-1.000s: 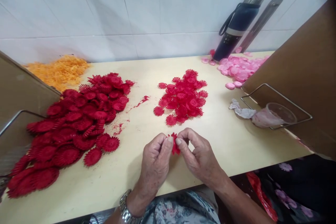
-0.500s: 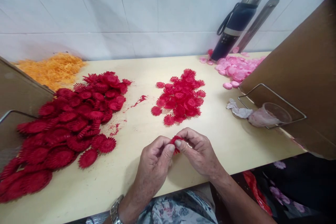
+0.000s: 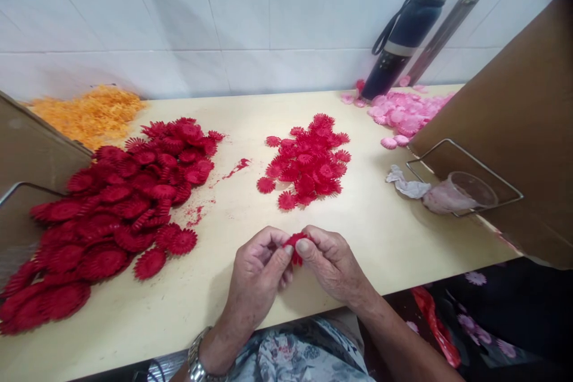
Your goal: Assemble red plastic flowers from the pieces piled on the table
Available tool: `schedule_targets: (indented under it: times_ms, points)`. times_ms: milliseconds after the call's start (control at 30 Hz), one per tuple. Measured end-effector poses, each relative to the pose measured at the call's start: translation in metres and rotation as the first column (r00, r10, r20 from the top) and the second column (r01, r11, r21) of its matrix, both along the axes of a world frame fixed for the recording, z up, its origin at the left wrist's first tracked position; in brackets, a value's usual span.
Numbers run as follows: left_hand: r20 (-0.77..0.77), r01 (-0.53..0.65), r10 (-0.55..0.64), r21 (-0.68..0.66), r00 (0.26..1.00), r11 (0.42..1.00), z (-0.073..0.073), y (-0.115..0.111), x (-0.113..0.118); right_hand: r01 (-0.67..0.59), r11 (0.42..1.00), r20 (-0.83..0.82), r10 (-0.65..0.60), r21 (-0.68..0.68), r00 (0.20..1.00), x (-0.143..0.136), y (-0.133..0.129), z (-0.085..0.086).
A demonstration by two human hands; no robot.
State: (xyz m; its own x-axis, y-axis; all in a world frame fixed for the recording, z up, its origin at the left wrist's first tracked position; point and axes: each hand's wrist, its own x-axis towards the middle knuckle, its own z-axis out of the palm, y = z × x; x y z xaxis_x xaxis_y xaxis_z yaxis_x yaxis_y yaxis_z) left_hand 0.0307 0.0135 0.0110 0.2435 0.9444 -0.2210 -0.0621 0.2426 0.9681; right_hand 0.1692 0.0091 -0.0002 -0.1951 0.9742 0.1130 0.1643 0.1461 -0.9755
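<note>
Between my two hands, near the table's front edge, is a small red petalled disc [image 3: 296,249]. My left hand [image 3: 259,274] pinches its left side between thumb and fingers, and a watch is on that wrist. On the other side my right hand [image 3: 333,262] holds the disc with the thumb across its face. A small pile of red flower discs [image 3: 308,161] lies just beyond my hands. To the left spreads a larger heap of darker red discs [image 3: 111,215], some of them stacked.
Orange petals [image 3: 89,113] lie at the back left, pink discs [image 3: 403,113] at the back right beside a dark bottle [image 3: 403,36]. Cardboard panels [image 3: 514,119] flank both sides. A clear cup [image 3: 472,191] lies tipped by a wire frame [image 3: 483,161] near crumpled tissue [image 3: 405,184].
My left hand has shifted slightly left, and its lower fingers now show beneath the disc. More of the disc's petals are visible between the thumbs. The camera view has moved a little.
</note>
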Motion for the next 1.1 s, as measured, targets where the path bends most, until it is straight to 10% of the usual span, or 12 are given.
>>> schedule_targets:
  times_ms: [167, 400, 1100]
  points:
    - [-0.129, 0.011, -0.006, 0.032, 0.992, 0.999, 0.002, 0.0, 0.0, 0.129, 0.99, 0.057, -0.132, 0.062, 0.99, 0.002, -0.002, 0.003]
    - [-0.184, 0.094, -0.068, 0.137, 0.981, 0.986, -0.003, -0.003, 0.008, 0.103, 0.824, 0.329, -0.333, 0.557, 0.884, -0.008, 0.003, -0.002]
    - [-0.259, 0.054, 0.011, 0.245, 0.966, 0.968, -0.006, -0.006, 0.011, -0.013, 0.816, 0.455, -0.309, 0.579, 0.835, -0.01, 0.009, 0.005]
